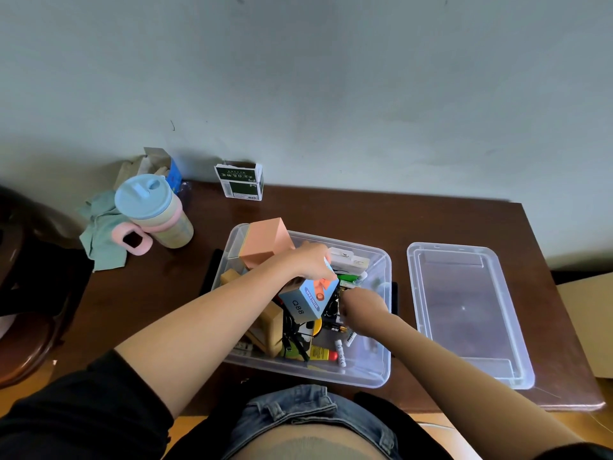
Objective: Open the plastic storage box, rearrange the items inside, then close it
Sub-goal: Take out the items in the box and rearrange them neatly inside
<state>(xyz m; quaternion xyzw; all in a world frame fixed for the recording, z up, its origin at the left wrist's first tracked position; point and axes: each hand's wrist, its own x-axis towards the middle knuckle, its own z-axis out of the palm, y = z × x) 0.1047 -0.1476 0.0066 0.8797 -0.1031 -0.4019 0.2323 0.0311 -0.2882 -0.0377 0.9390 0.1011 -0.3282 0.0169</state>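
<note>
Clear plastic, thin-walled and likely to flex, forms the storage box [371, 376] standing open at the near edge of a dark wooden table [431, 220], where a person is sorting its jumbled contents. Loose batteries [340, 353] and a yellow tube [320, 354] lie near the box's front wall, tangled black cords just behind them. The right hand [361, 305] reaches down among the clutter at the middle, fingers curled, though what it grips, if anything, cannot be told. The left hand [310, 260] holds a blue mini-fan carton [306, 302] by its upper end, tilted above the pile; light cardboard, it should lift easily but crush under a hard squeeze. An orange box [265, 242] stands at the far left corner. The lid [464, 313] lies apart toward the table's right edge; stiff only at its rim, it is best taken by its long edges. A lidded cup [151, 210] and green cloth [102, 234] sit far left.
</note>
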